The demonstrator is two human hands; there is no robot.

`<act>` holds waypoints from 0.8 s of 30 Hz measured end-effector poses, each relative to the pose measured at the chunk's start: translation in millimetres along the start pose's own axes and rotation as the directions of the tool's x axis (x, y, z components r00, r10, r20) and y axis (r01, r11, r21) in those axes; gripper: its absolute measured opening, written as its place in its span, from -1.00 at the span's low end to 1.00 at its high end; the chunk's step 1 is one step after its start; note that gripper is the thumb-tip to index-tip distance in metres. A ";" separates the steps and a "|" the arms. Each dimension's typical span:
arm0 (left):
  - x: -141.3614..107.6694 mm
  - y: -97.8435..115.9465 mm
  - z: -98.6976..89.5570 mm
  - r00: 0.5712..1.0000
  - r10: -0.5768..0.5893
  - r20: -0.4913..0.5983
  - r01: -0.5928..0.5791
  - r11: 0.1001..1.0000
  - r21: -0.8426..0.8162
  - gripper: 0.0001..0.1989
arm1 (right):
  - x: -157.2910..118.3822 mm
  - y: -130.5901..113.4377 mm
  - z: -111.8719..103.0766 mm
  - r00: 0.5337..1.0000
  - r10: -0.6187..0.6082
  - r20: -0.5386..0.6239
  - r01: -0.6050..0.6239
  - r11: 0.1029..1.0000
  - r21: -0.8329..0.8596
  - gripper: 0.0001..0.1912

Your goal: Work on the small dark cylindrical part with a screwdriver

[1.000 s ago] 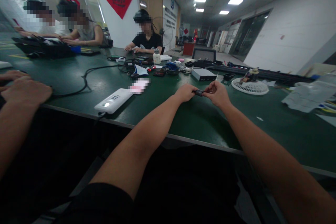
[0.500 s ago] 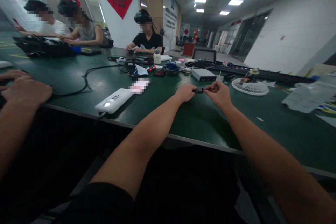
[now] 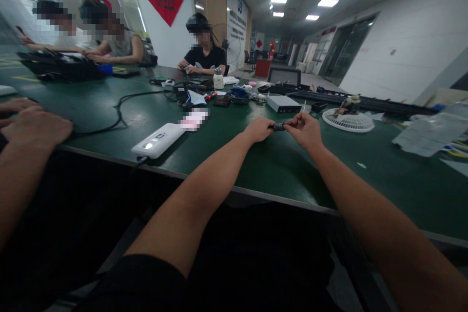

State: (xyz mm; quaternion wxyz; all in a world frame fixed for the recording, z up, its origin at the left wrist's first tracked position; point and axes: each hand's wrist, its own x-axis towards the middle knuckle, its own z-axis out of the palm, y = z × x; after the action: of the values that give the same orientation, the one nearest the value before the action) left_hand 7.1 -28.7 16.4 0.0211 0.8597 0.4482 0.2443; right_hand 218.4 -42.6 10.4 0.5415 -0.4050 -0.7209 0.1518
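Observation:
My left hand [image 3: 259, 129] and my right hand [image 3: 303, 131] meet above the green workbench [image 3: 292, 170], just beyond its near edge. Between their fingertips is a small dark cylindrical part [image 3: 278, 126] with a shiny band, held from both ends. Its exact kind is too small to tell, and the fingers hide its ends. A thin pale pin [image 3: 304, 106] rises just behind my right hand; I cannot tell whether that hand touches it.
A white power bank [image 3: 157, 140] and a black cable [image 3: 120, 111] lie to the left. Beyond my hands are a grey metal box [image 3: 283, 104] and a white round fan guard [image 3: 347, 121]. Papers [image 3: 427, 131] lie at right. A co-worker's hand [image 3: 36, 126] rests at near left.
The dark part has shifted slightly up and right between my fingers. Both hands stay almost in place, still holding it.

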 end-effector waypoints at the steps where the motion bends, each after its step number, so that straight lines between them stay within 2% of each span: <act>1: -0.2 0.5 -0.3 1.000 -0.004 -0.002 0.004 1.000 0.004 -0.75 | -0.7 -2.6 0.0 1.000 -0.002 -0.001 0.002 1.000 -0.017 -0.69; 6: -0.1 1.5 -0.7 0.999 -0.032 -0.011 0.032 0.999 0.023 -0.75 | -2.4 -10.3 0.6 1.000 -0.024 -0.014 0.023 0.998 -0.057 -0.70; 17: 1.4 -3.4 2.3 1.000 0.013 -0.006 -0.013 1.000 0.015 -0.76 | -1.5 -7.0 1.4 1.000 0.007 0.013 -0.007 0.998 0.060 -0.66; 24: 1.7 -3.7 2.6 1.000 0.006 -0.006 -0.006 1.000 0.023 -0.76 | -1.5 -7.4 0.9 1.000 -0.007 0.021 0.007 1.000 0.007 -0.70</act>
State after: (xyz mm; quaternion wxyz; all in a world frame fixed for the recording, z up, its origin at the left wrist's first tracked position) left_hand 6.3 -24.7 13.8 0.0092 0.8605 0.4483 0.2420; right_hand 214.6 -48.2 13.9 0.5360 -0.3990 -0.7274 0.1566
